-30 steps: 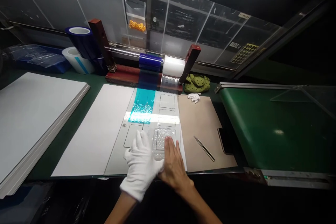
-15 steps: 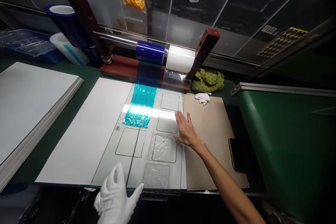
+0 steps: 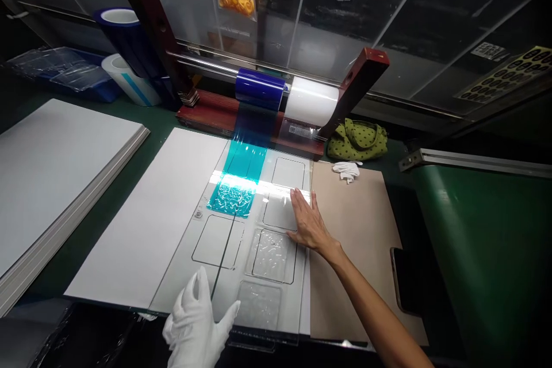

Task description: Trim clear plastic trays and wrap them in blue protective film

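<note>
My left hand (image 3: 200,316), in a white glove, is at the front edge of a clear sheet (image 3: 175,282) marked with dark rounded outlines. Its thumb and fingers are apart and nothing shows between them. My right hand (image 3: 308,219), bare, lies with fingers stretched out over the right side of the sheet; whether it presses down I cannot tell. Blue-green film (image 3: 245,158) runs from a blue roll (image 3: 260,89) down onto the sheet, wrinkled at its front end. Two clear square pieces, a farther one (image 3: 267,254) and a nearer one (image 3: 259,305), lie between my hands.
A red wooden stand (image 3: 211,109) carries the blue roll and a white roll (image 3: 313,100). White boards (image 3: 64,167) are stacked at left. At right are brown board (image 3: 340,276), a phone (image 3: 404,279), a green dotted pouch (image 3: 357,141) and a crumpled white glove (image 3: 346,171).
The whole view has shifted, so the bench things appear farther right. Both hands keep nearly the same pose, and the film and clear pieces stay in place on the sheet.
</note>
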Available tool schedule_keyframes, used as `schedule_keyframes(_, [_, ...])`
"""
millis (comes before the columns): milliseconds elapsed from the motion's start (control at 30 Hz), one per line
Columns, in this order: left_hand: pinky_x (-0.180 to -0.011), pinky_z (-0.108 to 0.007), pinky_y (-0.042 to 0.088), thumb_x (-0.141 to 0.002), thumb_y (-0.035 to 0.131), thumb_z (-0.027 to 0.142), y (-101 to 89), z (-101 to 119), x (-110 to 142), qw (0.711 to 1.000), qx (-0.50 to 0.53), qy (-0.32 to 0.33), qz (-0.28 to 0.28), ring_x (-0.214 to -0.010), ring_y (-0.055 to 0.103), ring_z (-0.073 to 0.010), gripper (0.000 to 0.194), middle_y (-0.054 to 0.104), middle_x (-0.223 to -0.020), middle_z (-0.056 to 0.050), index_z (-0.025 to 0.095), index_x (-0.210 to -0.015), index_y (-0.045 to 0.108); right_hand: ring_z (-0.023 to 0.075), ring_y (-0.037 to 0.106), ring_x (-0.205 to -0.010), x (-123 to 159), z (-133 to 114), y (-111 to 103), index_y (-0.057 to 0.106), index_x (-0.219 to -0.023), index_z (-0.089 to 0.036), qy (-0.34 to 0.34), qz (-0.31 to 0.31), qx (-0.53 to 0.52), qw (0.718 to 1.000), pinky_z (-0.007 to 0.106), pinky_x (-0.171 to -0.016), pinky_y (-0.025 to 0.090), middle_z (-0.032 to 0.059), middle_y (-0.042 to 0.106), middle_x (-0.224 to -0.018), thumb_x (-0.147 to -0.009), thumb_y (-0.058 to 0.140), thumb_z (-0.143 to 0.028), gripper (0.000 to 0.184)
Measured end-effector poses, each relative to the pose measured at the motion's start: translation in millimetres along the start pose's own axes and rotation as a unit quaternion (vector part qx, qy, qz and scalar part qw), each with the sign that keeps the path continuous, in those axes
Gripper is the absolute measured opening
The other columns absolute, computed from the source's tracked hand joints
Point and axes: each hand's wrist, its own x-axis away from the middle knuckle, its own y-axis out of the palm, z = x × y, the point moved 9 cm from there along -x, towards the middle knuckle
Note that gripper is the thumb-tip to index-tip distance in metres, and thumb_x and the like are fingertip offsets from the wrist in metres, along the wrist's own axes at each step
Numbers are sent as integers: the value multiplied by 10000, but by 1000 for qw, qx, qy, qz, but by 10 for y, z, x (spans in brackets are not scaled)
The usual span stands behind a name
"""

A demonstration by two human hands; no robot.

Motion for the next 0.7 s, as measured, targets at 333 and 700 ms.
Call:
schedule_keyframes(333, [-951, -357, 424, -803, 506, 527, -424, 153, -1531, 947, 319, 33, 7, -1120, 525, -222, 620, 543, -1240, -99, 211, -1329, 420, 323, 97, -1407, 464, 9, -359, -70, -1467, -102, 103, 83, -59, 990, 609, -1102, 51, 185, 168, -1518, -848, 511, -488, 932])
schedule_keyframes(700, [-949, -466, 379, -807, 609, 348, -542, 597, -2885, 942, 325, 79, 12, -1094, 486, -228, 226, 551, -1156, -70, 153, -920, 601, 349, 218, -1374, 1234, -374, -126, 2, -1479, -176, 191, 108, -146, 965, 624, -1092, 175, 156, 245, -1498, -846, 550, -373, 859])
